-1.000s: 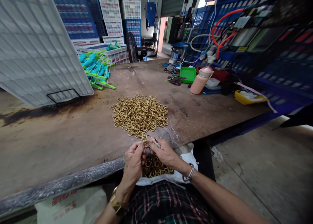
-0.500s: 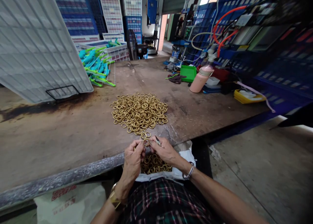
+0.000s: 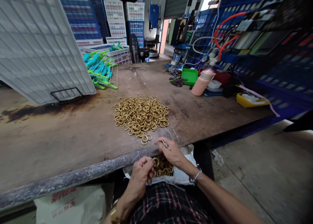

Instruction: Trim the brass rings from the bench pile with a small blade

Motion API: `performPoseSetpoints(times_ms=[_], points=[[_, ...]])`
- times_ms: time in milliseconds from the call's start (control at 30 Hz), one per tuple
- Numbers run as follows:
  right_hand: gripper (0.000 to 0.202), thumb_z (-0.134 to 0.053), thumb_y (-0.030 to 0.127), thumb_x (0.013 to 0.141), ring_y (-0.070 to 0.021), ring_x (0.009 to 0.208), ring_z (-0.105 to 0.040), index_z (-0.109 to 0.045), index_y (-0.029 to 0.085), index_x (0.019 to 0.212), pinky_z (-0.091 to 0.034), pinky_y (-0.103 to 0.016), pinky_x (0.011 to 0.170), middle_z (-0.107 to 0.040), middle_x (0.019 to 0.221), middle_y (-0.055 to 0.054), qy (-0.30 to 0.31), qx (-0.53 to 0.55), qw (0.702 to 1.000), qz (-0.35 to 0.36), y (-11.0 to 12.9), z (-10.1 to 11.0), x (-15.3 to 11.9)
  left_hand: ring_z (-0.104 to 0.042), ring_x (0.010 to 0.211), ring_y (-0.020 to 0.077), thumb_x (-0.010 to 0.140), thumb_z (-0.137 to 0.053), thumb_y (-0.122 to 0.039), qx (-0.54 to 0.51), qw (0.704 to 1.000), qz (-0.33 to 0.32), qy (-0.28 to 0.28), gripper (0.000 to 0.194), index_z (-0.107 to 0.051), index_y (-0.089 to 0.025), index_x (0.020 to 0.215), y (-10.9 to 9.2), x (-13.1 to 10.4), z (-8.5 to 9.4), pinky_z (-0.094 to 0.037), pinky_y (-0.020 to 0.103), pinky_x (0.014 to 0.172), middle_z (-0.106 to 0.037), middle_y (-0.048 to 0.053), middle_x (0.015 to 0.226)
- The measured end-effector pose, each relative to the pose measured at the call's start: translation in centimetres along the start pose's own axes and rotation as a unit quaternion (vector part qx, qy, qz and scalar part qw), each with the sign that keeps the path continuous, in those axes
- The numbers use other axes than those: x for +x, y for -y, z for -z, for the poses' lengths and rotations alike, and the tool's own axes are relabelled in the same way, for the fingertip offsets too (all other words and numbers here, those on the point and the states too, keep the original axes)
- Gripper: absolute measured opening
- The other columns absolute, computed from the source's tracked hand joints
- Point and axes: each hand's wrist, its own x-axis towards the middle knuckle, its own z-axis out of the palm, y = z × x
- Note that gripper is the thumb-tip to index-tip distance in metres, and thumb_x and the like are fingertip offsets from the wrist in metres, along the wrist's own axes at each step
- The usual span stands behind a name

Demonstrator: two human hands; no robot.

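Near the table's front edge, my left hand (image 3: 143, 170) pinches one brass-coloured ring (image 3: 156, 162) between thumb and fingertips, over an open white bag (image 3: 187, 180). More brass-coloured rings (image 3: 165, 168) lie inside that bag, in front of my body. My right hand (image 3: 172, 152) is closed around a small, thin metal tool (image 3: 165, 143), only part of which shows; it could be a small blade. It hovers by the table edge, apart from the left hand. Just beyond, a heap of the same rings (image 3: 140, 114) is spread on the table, with a few loose ones (image 3: 146, 139) at its near side.
A large white plastic crate (image 3: 49, 48) stands tilted on the table (image 3: 80, 132) at left. Turquoise-and-green plastic pieces (image 3: 101, 70) are piled behind it. Toward the right are a green tray (image 3: 189, 76), a pink bottle (image 3: 201, 83) and a yellow dish (image 3: 251, 100).
My hands, together over the table edge before, have separated. The left has drawn down toward my body with a ring; the right has shifted slightly right with the tool. The view has tilted slightly.
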Motion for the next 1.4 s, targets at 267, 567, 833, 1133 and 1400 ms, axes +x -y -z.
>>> performPoseSetpoints(times_ms=[267, 567, 833, 1133, 1400], points=[[0.016, -0.043, 0.015, 0.079, -0.0151, 0.077, -0.054, -0.057, 0.016, 0.088, -0.038, -0.025, 0.072, -0.06, 0.082, -0.005, -0.042, -0.183, 0.978, 0.092, -1.7, -0.4, 2.6, -0.058, 0.057, 0.0131, 0.075, -0.06, -0.022, -0.168, 0.967, 0.179, -0.074, 0.012, -0.054, -0.012, 0.075, 2.6, 2.1, 0.0, -0.046, 0.025, 0.053, -0.058, 0.004, 0.065], [0.024, -0.049, 0.029, 0.083, -0.0169, 0.083, -0.056, -0.052, 0.023, 0.106, -0.038, -0.025, 0.068, -0.057, 0.097, -0.004, 0.017, -0.348, 0.935, 0.058, -0.6, -1.9, 3.6, -0.061, 0.063, 0.0182, 0.075, -0.058, -0.019, -0.173, 0.969, 0.171, -0.045, 0.017, -0.055, -0.012, 0.091, 3.5, 2.9, 0.6, -0.047, 0.031, 0.063, -0.064, 0.008, 0.077], [0.035, -0.043, 0.022, 0.084, -0.0161, 0.075, -0.058, -0.043, 0.027, 0.119, -0.038, -0.026, 0.061, -0.054, 0.106, -0.005, 0.032, -0.453, 0.89, -0.029, 0.1, -2.9, 3.3, -0.061, 0.066, 0.0182, 0.069, -0.065, -0.022, -0.16, 0.967, 0.199, 0.004, 0.025, -0.057, -0.011, 0.089, 4.4, 3.9, 2.2, -0.047, 0.03, 0.061, -0.062, 0.01, 0.087], [0.043, -0.04, 0.01, 0.077, -0.0159, 0.077, -0.057, -0.049, 0.023, 0.117, -0.037, -0.025, 0.062, -0.056, 0.104, -0.007, -0.028, -0.441, 0.895, -0.062, -0.8, -3.7, 2.5, -0.06, 0.071, 0.0199, 0.064, -0.067, -0.019, -0.127, 0.951, 0.277, 0.051, 0.021, -0.056, -0.012, 0.081, 3.5, 4.4, 3.5, -0.046, 0.03, 0.062, -0.058, 0.007, 0.078], [0.036, -0.041, 0.009, 0.076, -0.0153, 0.076, -0.056, -0.055, 0.023, 0.106, -0.039, -0.024, 0.065, -0.057, 0.098, -0.005, -0.076, -0.369, 0.926, -0.037, -1.3, -3.8, 2.5, -0.056, 0.071, 0.0163, 0.063, -0.065, -0.022, -0.009, 0.958, 0.219, 0.182, 0.021, -0.064, -0.016, 0.083, 1.8, 3.6, 3.0, -0.043, 0.027, 0.062, -0.06, 0.003, 0.072]])
